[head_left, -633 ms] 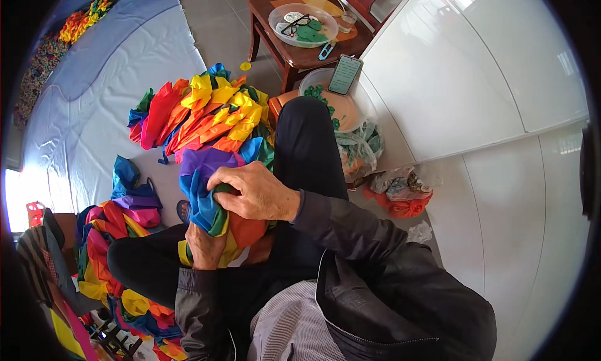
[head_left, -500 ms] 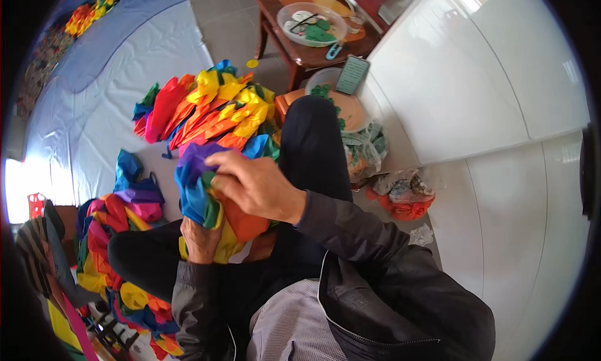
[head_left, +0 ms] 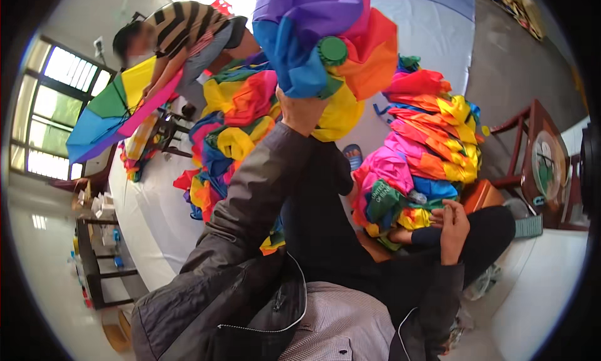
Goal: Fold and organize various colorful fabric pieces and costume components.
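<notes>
My left hand point(head_left: 303, 112) is raised in front of me, gripping a rainbow umbrella canopy point(head_left: 313, 23) from below. Its purple, blue, orange and yellow cloth hangs in loose folds, and a round green cap point(head_left: 332, 50) sits among them. Whether a frame is inside cannot be seen. Over my bent right leg, my right hand point(head_left: 454, 231) has its fingers loosely bent and apart, with nothing visible in them. Just beyond it lies a heap of rainbow umbrella cloths point(head_left: 432, 142), in pink, orange, yellow, blue and green.
A second rainbow heap point(head_left: 235, 132) lies to my left. Farther left, a person in a striped top point(head_left: 194, 26) bends over a partly opened rainbow umbrella point(head_left: 119, 111). A wooden stool point(head_left: 532, 154) with a plastic tub point(head_left: 548, 164) stands at right. Pale sheeting point(head_left: 150, 229) covers the floor.
My view has swung left, bringing the other person into sight. My left hand has lifted the canopy up and away from my lap. My right hand has let go of it and drawn back.
</notes>
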Available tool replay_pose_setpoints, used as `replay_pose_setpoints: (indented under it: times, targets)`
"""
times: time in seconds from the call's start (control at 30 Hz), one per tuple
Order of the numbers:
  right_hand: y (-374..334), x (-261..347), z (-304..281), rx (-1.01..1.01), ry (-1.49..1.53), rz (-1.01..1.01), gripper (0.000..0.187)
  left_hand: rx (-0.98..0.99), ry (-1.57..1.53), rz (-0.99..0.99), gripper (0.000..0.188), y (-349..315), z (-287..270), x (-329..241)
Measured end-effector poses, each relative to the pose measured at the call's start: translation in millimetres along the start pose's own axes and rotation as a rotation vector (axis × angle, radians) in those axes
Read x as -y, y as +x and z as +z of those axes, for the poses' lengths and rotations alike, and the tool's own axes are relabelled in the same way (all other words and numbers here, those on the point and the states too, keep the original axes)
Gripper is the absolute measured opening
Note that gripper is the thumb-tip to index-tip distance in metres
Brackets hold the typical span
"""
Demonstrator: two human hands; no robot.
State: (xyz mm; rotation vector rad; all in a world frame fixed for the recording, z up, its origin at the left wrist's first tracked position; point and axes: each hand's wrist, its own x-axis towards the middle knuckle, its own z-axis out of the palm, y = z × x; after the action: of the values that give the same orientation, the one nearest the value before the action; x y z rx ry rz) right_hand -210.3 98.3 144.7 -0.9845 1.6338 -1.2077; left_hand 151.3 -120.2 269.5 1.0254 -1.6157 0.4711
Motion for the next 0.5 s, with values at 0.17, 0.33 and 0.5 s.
replay_pose_setpoints:
  times: [0.17,0.33,0.5]
  targets:
    - [6.3,-6.8,8.6,0.066,-0.133,0.001,0.018,0.133,-0.016,-0.018,0.037,-3.1,-45.4,93.8]
    - [0.0,-3.1,-0.6,0.087,-0.206,0.033,0.016,0.211,0.282,0.019,0.035,28.7,-91.2,170.1]
    - [1.8,-0.2,7.1,0.094,-0.204,0.049,0.014,0.332,0.723,0.073,0.057,-11.5,-128.9,300.7]
